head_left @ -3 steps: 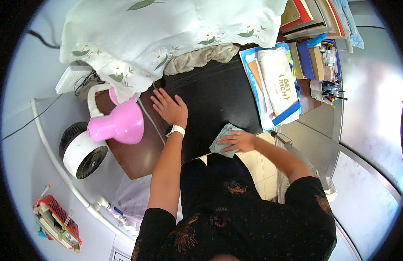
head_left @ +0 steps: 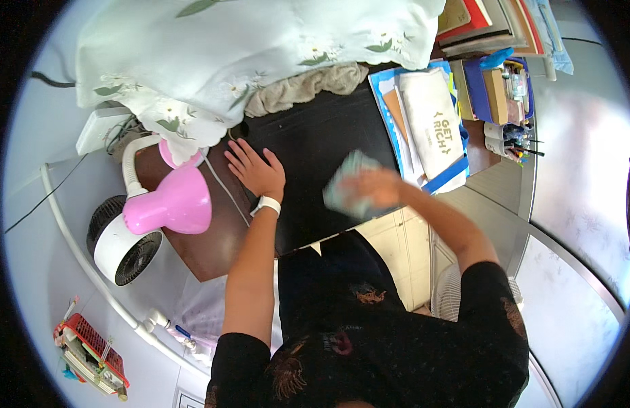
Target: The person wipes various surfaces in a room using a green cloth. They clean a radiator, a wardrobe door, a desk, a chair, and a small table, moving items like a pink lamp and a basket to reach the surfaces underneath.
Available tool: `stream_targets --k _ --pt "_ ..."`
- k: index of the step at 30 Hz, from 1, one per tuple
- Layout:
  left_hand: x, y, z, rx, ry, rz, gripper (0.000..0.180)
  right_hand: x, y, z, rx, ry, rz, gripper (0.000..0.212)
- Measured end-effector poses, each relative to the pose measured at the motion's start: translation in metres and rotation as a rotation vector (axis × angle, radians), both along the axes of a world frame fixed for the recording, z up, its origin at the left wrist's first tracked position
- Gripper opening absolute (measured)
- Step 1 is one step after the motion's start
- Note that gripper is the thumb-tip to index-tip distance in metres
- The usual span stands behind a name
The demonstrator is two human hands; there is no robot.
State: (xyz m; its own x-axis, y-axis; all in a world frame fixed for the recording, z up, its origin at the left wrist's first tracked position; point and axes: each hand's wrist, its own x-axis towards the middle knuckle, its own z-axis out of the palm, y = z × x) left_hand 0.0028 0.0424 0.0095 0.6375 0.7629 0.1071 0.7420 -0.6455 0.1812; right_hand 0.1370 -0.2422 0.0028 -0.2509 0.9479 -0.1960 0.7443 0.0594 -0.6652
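Observation:
My left hand (head_left: 258, 175) lies flat on the black surface (head_left: 308, 139) of the desk, fingers stretched out and slightly spread. A white-banded watch (head_left: 267, 204) is on that wrist. Under my right hand (head_left: 377, 188) is a pale green cleaning cloth (head_left: 341, 194), held against the black surface near its right side. Motion smears the right hand and the cloth, so the single fingers are hard to make out. Just left of my left hand, a white cord (head_left: 223, 183) runs along the brown desktop (head_left: 196, 248).
A pink lamp (head_left: 173, 202) and a white-and-black fan (head_left: 124, 246) stand at the left. A flowered white cover (head_left: 260, 34) and a crumpled greyish towel (head_left: 305, 90) lie at the back. Papers under a cream pouch (head_left: 427, 126), a blue basket (head_left: 477, 85) and a pen holder (head_left: 494, 139) occupy the right.
My right hand has slid the cloth away from the desk's front edge, farther onto the black surface. My left hand stays flat in place; the whole view has shifted slightly.

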Motion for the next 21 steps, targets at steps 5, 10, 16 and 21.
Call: stream_targets --k 5,10,16,21 --pt "0.024 -0.029 -0.010 -0.020 0.013 -0.010 0.064 0.132 0.053 0.029 0.127 -0.256 -0.512 0.076" --pt "0.010 -0.037 -0.014 -0.019 0.027 0.025 0.062 0.026 -0.011 0.036 -0.138 -0.235 -0.319 0.082" --pt "0.013 -0.043 -0.012 -0.036 0.009 0.015 0.060 -0.031 -0.110 0.033 -0.152 -0.005 0.010 0.068" --pt "0.013 -0.039 -0.012 -0.039 -0.018 0.012 0.060 0.026 0.016 0.041 -0.039 -0.291 -0.538 0.071"
